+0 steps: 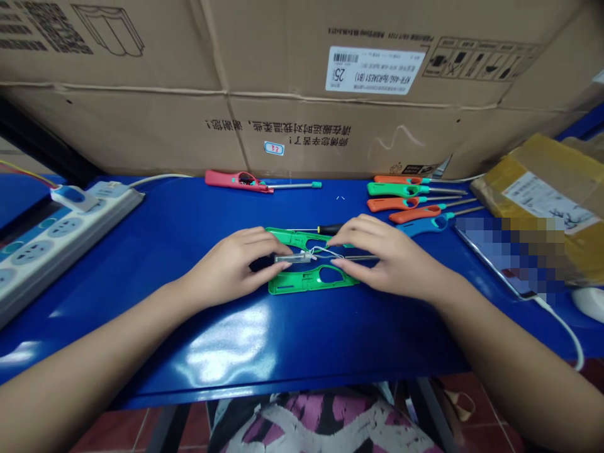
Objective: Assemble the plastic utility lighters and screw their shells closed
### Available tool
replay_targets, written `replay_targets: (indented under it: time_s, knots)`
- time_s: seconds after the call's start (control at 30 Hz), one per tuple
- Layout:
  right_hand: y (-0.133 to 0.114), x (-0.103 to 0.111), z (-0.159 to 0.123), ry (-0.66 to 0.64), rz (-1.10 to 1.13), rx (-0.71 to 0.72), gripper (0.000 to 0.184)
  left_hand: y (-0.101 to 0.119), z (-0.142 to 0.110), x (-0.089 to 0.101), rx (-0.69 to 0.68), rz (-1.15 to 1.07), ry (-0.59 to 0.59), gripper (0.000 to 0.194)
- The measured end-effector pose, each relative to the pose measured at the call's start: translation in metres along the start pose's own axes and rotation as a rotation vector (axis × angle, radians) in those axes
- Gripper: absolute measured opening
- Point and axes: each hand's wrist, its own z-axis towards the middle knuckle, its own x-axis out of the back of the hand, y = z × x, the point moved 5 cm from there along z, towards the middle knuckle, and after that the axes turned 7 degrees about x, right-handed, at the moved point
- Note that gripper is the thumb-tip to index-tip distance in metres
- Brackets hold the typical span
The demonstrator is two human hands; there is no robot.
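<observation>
My left hand [236, 263] pinches the clear fuel tank [293, 258] of a taken-apart gas lighter between thumb and fingers. A thin white wire [324, 249] loops from the tank's end toward my right hand [394, 255]. That hand is curled round the lighter's metal tube [361, 257], its thumb and fingertips near the wire; the exact grip is partly hidden. One green shell half [295, 240] lies beyond the tank, and the other green shell half [292, 283] lies on the near side, both with their insides up. Behind them is a screwdriver [329, 229] with a black handle, partly covered by my right hand.
A red lighter [231, 180] lies at the back of the blue table [226, 346]. Several coloured lighters [394, 204] lie at back right, near a phone [495, 261] and a taped box [542, 195]. A power strip [61, 233] is at left; a large carton [283, 113] stands behind.
</observation>
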Motion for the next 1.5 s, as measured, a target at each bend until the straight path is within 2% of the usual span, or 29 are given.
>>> replay_targets:
  time_s: [0.13,0.3,0.57,0.83,0.97,1.07,1.23,1.4,1.5]
  knots:
    - [-0.014,-0.017,0.004,-0.023,-0.034,0.074,0.033,0.011,-0.002,0.001,-0.056,-0.093,0.011,0.015]
    - [-0.017,-0.027,0.004,0.016,-0.048,0.115,0.023,0.016,-0.004,0.001,-0.093,-0.114,0.04,0.016]
    - [-0.009,-0.029,0.004,0.009,0.0,0.096,0.019,0.015,-0.006,0.002,-0.155,-0.07,0.113,0.017]
    - [-0.011,-0.033,0.007,0.052,0.22,0.026,0.014,0.021,-0.011,0.003,-0.25,-0.088,0.2,0.022]
    - [-0.011,-0.036,0.009,0.076,0.31,-0.024,0.006,0.024,-0.014,0.002,-0.307,-0.022,0.157,0.025]
    - [-0.012,-0.039,0.01,0.062,0.301,-0.026,0.003,0.021,-0.013,0.001,-0.286,-0.004,0.035,0.025]
    - [-0.018,-0.044,0.007,0.043,0.136,0.031,0.006,0.012,-0.009,-0.001,-0.186,0.05,-0.123,0.049]
    - [-0.02,-0.048,0.007,0.047,0.068,0.051,0.009,0.008,-0.008,-0.011,-0.158,-0.03,-0.202,0.028]
    - [-0.022,-0.048,0.007,0.051,0.045,0.081,0.011,0.009,-0.008,-0.016,-0.155,-0.077,-0.196,0.026]
